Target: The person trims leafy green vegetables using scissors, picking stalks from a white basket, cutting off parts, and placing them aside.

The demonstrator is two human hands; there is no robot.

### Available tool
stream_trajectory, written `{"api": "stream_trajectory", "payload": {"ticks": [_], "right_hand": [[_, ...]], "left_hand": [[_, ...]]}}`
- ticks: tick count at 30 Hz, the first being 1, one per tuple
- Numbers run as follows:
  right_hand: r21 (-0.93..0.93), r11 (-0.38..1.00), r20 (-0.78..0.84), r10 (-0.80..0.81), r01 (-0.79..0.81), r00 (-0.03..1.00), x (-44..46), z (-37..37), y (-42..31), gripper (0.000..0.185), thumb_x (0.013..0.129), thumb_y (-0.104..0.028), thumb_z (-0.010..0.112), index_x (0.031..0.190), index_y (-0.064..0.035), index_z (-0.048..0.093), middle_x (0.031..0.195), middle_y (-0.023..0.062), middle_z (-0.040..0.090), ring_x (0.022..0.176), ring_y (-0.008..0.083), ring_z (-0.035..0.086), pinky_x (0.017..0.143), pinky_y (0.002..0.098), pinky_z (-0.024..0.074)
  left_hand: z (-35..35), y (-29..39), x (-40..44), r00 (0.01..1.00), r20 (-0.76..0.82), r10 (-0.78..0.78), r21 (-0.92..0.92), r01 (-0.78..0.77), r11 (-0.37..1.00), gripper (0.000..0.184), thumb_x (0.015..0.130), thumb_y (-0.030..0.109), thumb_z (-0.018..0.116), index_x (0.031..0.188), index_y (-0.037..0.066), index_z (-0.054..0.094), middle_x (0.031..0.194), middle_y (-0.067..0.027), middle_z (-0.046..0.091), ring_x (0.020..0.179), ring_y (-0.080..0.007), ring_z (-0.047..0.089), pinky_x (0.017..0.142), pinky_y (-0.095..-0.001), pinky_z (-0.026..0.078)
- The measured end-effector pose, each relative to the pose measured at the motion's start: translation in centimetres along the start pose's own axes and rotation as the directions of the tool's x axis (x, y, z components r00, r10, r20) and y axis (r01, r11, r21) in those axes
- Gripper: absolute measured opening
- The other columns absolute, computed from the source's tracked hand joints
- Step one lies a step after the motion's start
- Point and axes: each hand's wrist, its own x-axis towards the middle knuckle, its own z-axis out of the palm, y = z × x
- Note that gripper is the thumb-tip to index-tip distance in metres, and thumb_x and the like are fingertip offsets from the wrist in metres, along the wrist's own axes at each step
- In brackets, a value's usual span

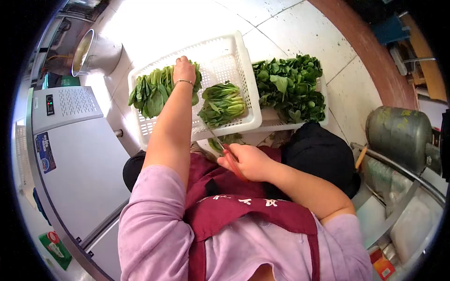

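Observation:
My left hand point(184, 70) reaches to the far left of a white perforated basket point(251, 93). Its fingers are curled at the stem ends of a row of leafy greens point(157, 91), closed on some of them; the fingertips are partly hidden. Close to my body, my right hand point(248, 161) grips red-handled scissors point(233, 164), whose metal blades point up and left toward the basket's near rim. Between the hands, a smaller pile of greens point(222, 104) lies in the basket with its pale stems facing right.
A second white basket point(281, 126), heaped with dark leafy greens point(290, 89), stands to the right. A white chest appliance point(79, 164) is on the left, with a metal pot point(101, 54) beyond it. A gas cylinder point(398, 138) lies at the right.

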Motion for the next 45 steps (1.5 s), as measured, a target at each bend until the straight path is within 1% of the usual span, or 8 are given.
{"api": "stream_trajectory", "payload": {"ticks": [5,10,13,20,26,30,32,45], "right_hand": [[0.045,0.999,0.040,0.001,-0.003,0.999,0.2,0.0,-0.1,0.049,0.086,-0.050,0.052,0.092,-0.0013,0.056,0.087,0.0224,0.062,0.084,0.0396,0.059,0.072,0.0442,0.0451],[0.064,0.996,-0.001,-0.059,0.059,0.998,0.0,0.3,-0.1,0.041,0.087,-0.041,0.055,0.090,0.0001,0.053,0.078,0.0207,0.058,0.073,0.0366,0.058,0.067,0.0413,0.0441],[0.070,0.995,-0.013,-0.077,0.077,0.997,-0.3,0.2,-0.6,0.041,0.087,-0.041,0.055,0.089,0.0000,0.054,0.077,0.0208,0.058,0.073,0.0370,0.057,0.066,0.0413,0.0440],[0.035,0.997,-0.018,-0.066,0.066,0.998,-0.3,0.2,-0.4,0.048,0.085,-0.048,0.055,0.092,-0.0004,0.057,0.085,0.0230,0.062,0.082,0.0394,0.059,0.071,0.0436,0.0452],[0.067,0.991,-0.098,-0.110,0.116,0.989,-0.2,0.5,0.2,0.040,0.087,-0.040,0.055,0.086,-0.0002,0.054,0.074,0.0197,0.060,0.071,0.0372,0.058,0.064,0.0412,0.0442],[0.083,0.993,-0.102,-0.074,0.082,0.992,-0.4,0.2,-0.3,0.037,0.089,-0.037,0.056,0.087,0.0003,0.055,0.070,0.0117,0.060,0.063,0.0219,0.058,0.062,0.0347,0.0459],[0.127,0.983,-0.123,-0.117,0.132,0.986,0.0,0.7,0.5,0.036,0.090,-0.036,0.055,0.089,0.0003,0.055,0.070,0.0054,0.058,0.063,0.0130,0.055,0.059,0.0293,0.0459],[0.024,0.999,0.047,0.023,-0.025,0.999,0.1,2.2,1.2,0.057,0.088,-0.052,0.048,0.090,0.0036,0.057,0.079,0.0181,0.061,0.073,0.0265,0.058,0.070,0.0376,0.0447]], "left_hand": [[-0.6,1.1,-1.3,0.990,0.116,0.083,0.348,-0.119,0.930,0.032,0.082,0.024,0.059,0.109,0.006,0.057,0.114,-0.0113,0.054,0.107,-0.0283,0.052,0.088,-0.0386,0.044],[-0.8,2.7,-2.9,0.887,-0.089,0.452,-0.044,-0.457,0.888,0.024,0.080,0.025,0.060,0.098,0.009,0.063,0.108,-0.0100,0.058,0.102,-0.0272,0.053,0.089,-0.0389,0.043],[0.1,4.1,-4.5,0.632,0.284,0.721,-0.279,-0.665,0.693,0.017,0.079,0.025,0.061,0.089,0.011,0.066,0.088,-0.0105,0.062,0.094,-0.0278,0.056,0.087,-0.0385,0.044],[0.9,4.7,-5.8,0.567,0.399,0.721,-0.192,-0.717,0.670,0.025,0.075,0.024,0.065,0.093,0.007,0.063,0.090,-0.0109,0.062,0.093,-0.0294,0.056,0.088,-0.0386,0.044],[-3.4,2.7,-6.4,0.858,0.264,0.441,-0.634,-0.190,0.749,0.025,0.086,0.019,0.060,0.105,0.002,0.060,0.097,-0.0086,0.065,0.088,-0.0175,0.060,0.081,-0.0293,0.046],[-9.2,0.5,-9.5,0.922,0.240,0.302,-0.885,0.080,0.458,0.027,0.092,0.018,0.050,0.108,-0.003,0.056,0.094,-0.0082,0.063,0.085,-0.0154,0.059,0.077,-0.0284,0.048],[-11.5,-0.7,-11.7,0.858,0.395,0.329,-0.902,0.429,-0.037,0.028,0.094,0.018,0.045,0.111,-0.002,0.054,0.093,-0.0073,0.061,0.083,-0.0167,0.059,0.075,-0.0293,0.048],[-14.1,-2.0,-22.5,0.830,0.442,0.340,-0.897,0.402,0.185,0.019,0.091,0.018,0.056,0.094,0.001,0.050,0.077,-0.0051,0.056,0.070,-0.0101,0.055,0.062,-0.0266,0.047]]}}
